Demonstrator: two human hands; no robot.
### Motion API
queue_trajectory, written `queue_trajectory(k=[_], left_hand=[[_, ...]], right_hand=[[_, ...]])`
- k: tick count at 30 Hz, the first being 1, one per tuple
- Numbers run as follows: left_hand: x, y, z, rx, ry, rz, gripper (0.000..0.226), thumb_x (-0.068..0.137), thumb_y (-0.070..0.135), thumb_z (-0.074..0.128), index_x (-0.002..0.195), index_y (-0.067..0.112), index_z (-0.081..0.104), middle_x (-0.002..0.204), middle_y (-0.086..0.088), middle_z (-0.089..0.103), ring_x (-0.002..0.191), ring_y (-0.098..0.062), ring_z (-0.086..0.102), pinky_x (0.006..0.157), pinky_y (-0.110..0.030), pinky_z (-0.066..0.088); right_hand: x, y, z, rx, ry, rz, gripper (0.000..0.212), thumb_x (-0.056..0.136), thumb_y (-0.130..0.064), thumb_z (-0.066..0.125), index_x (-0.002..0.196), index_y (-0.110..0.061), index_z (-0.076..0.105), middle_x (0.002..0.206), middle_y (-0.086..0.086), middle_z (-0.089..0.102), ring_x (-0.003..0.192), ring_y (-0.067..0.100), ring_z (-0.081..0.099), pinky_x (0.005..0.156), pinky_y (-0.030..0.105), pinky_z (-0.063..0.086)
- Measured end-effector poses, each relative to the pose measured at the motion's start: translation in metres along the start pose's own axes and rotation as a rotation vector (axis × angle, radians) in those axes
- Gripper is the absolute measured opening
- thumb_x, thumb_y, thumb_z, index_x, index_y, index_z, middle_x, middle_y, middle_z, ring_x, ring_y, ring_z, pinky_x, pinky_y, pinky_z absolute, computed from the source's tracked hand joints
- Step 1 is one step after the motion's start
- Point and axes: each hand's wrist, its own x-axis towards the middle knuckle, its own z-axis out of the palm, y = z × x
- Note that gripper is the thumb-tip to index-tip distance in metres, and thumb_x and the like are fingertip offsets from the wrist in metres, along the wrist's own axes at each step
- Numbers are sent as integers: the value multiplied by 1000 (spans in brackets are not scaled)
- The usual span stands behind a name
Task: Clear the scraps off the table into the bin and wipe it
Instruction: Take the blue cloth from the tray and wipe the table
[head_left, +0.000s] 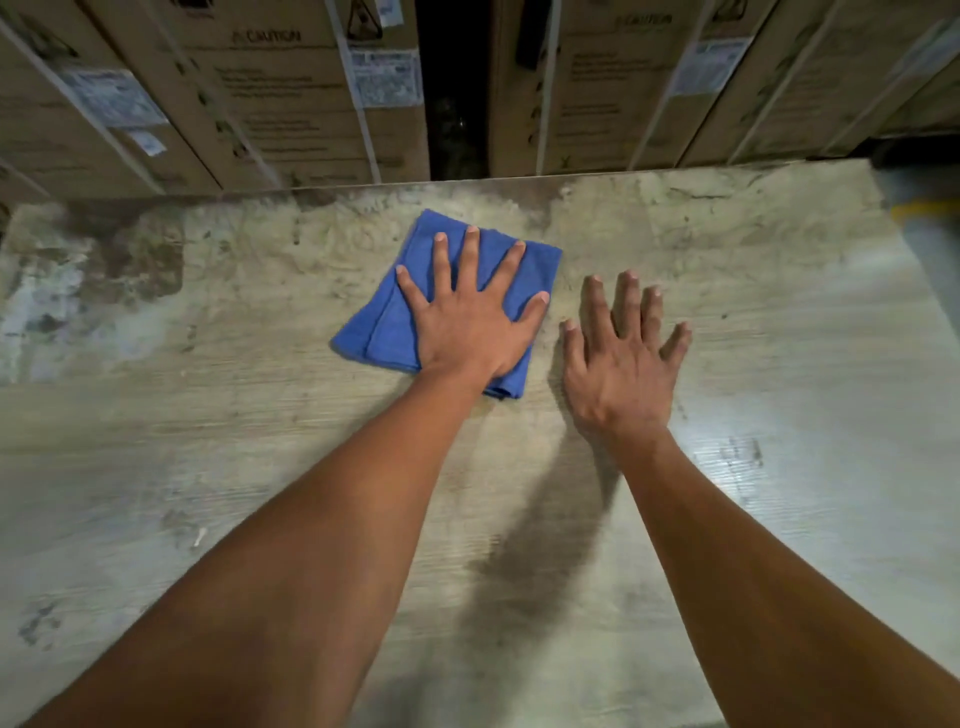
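hands flat on a worn table, one on a blue cloth

left hand (470, 317) lies flat on top of the folded blue cloth (395, 312), with all its fingers straight and spread wide. it does not grab the cloth; it only presses down on it. the cloth sticks out past the hand on the left side and a bit past the fingertips at the far side. one small corner peeks out under the wrist.

right hand (618, 364) is just beside the cloth, on its right, and does not touch it. its fingers are straight and spread too, and it holds nothing. it looks to be on or just over the bare table, but i cannot tell which.

the cloth sits in the far middle part of the table (779, 364), near the back edge. the tabletop is pale wood with dark stains and rubbed patches, most of them at the far left. there is lots of open tabletop to the left, to the right and close to the person. the right edge of the table shows at the far right. behind the back edge stand tall cardboard boxes (291, 88) with white straps and labels, with a dark gap between them.
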Motion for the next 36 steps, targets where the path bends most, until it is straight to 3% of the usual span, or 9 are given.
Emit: queue_trajectory(k=[6, 10, 18, 21, 25, 32, 36], left_hand=[[89, 2, -19, -13, -45, -12, 82, 96, 91, 5, 170, 57, -3, 184, 4, -12, 168, -36, -20, 121, -82, -12], [101, 1, -24, 15, -76, 7, 82, 96, 91, 2, 170, 56, -4, 184, 6, -11, 168, -36, -18, 123, -81, -10], [-76, 3, 7, 76, -38, 116, 77, 103, 83, 10, 171, 51, -7, 183, 2, -19, 168, -36, -19, 126, -77, 1], [-97, 5, 10, 82, -50, 133, 77, 103, 82, 14, 171, 52, -4, 183, 2, -20, 168, -36, -20, 126, -78, 2], [-57, 10, 5, 89, -34, 105, 74, 103, 82, 8, 171, 54, -5, 183, 5, -18, 168, -35, -21, 125, -78, -2], [88, 13, -24, 14, -62, -21, 79, 98, 88, 3, 170, 56, -4, 184, 8, -12, 168, -35, -19, 123, -80, -8], [98, 9, -27, 18, -75, -20, 81, 97, 89, 3, 170, 55, -2, 184, 7, -9, 169, -35, -15, 125, -79, -6]], right_hand=[[-2, -1, -2, -8, -6, -2, 67, 112, -62, 15, 174, -40, 2, 184, -2, -4, 170, 29, -7, 131, 69, 2], [-1, -1, -2, -2, -19, 5, 67, 112, -63, 15, 174, -40, 2, 184, -3, -5, 170, 28, -8, 132, 69, 1], [-2, 1, -4, -13, -39, 2, 67, 112, -55, 20, 175, -39, 4, 184, -1, -6, 170, 30, -6, 131, 71, 5], [-3, 1, -5, 8, -36, 5, 65, 113, -51, 21, 175, -39, 4, 184, -2, -7, 170, 30, -7, 131, 70, 6], [-1, -1, -6, 16, -28, 21, 62, 113, -49, 15, 174, -41, 5, 184, -2, -6, 170, 29, -6, 131, 70, 7], [0, 0, -5, 26, -37, 18, 63, 113, -56, 12, 174, -43, 2, 184, -5, -10, 170, 27, -10, 132, 68, 3], [1, -1, -6, 22, -38, 14, 63, 113, -56, 11, 174, -43, 3, 184, -4, -8, 170, 27, -9, 132, 68, 2]])
